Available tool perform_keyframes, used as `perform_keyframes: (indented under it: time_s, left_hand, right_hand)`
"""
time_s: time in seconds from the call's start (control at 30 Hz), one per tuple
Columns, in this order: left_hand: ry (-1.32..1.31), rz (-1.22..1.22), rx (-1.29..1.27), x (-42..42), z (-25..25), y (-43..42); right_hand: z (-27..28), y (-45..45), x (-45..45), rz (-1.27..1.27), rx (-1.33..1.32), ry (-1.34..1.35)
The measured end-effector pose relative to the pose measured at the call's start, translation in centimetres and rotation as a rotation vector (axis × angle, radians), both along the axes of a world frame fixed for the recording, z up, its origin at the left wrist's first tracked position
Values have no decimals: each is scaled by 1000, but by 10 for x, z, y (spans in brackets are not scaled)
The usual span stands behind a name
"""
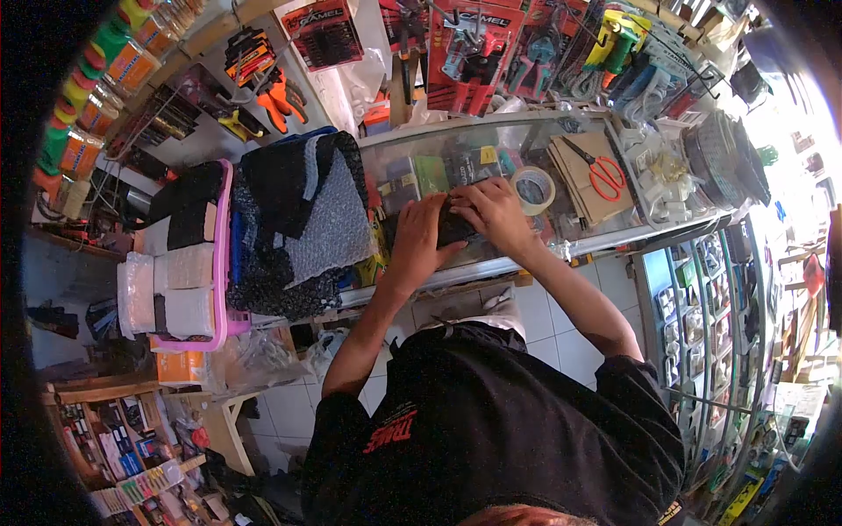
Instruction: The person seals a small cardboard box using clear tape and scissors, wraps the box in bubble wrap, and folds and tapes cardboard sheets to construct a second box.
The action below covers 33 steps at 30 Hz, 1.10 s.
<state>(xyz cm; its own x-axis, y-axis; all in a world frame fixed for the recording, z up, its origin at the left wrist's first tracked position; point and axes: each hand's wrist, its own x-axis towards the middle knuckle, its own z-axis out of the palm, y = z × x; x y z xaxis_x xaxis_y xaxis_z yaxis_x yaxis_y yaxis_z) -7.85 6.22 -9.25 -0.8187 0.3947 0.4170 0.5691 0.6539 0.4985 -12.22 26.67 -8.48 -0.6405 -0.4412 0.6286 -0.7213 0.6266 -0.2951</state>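
My left hand [419,238] and my right hand [493,215] meet over the glass counter. Between them is a small dark package [453,230], mostly covered by my fingers. Both hands' fingers are bent and pressed onto it, the left from its left side and the right from above and the right. What is inside it cannot be seen. Right of my right hand lies a roll of tape [550,191]. Beyond that, scissors with orange handles [605,178] rest on brown cardboard [574,188]. Sheets of bubble wrap [329,228] lie left of my left hand.
A pink basket [221,263] holding wrapped packages stands at the counter's left end. The glass-topped counter [395,158] shows boxes beneath. Packaged tools [478,57] hang along the back. Display shelves [697,316] stand at the right. Wooden compartments [114,430] hold goods at lower left.
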Motion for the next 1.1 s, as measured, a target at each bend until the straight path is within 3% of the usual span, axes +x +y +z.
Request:
perform_keyframes:
  time_s: [0.3,1.1]
  left_hand:
    - [111,14,-127,-2,-1,0]
    - [9,33,-233,-4,8,3]
  right_hand:
    - [2,-2,8,-2,6,40]
    - [0,-4,12,-44,-41,-41]
